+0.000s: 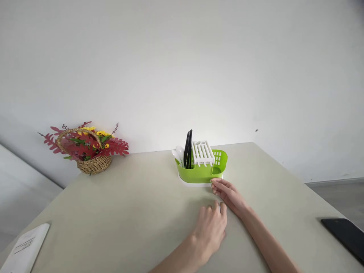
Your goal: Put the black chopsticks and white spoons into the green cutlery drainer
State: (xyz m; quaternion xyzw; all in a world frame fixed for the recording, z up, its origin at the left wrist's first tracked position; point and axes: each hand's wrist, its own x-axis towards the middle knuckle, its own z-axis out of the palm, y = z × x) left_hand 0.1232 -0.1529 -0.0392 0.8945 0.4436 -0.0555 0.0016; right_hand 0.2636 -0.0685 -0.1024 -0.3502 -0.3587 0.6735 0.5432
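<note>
A green cutlery caddy (196, 175) with a white slatted rack (203, 152) on top stands on the table near the wall. Black chopsticks (187, 149) and white spoons (178, 154) stand upright in its left end. My right hand (229, 195) is by the caddy's front right corner, its fingers pressed together close to the white base tray (196, 184). Whether anything is in that pinch is hidden. Nearer to me, my left hand (210, 229) is slightly blurred above the table, back upward, fingers curled in. What they hold, if anything, is out of sight.
At the back left sits a wicker basket (95, 165) of red leaves and yellow flowers. A white object with dark print (27, 246) lies at the table's left front. On the right edge rests a black phone (345, 233). A wall (159, 76) rises behind the table.
</note>
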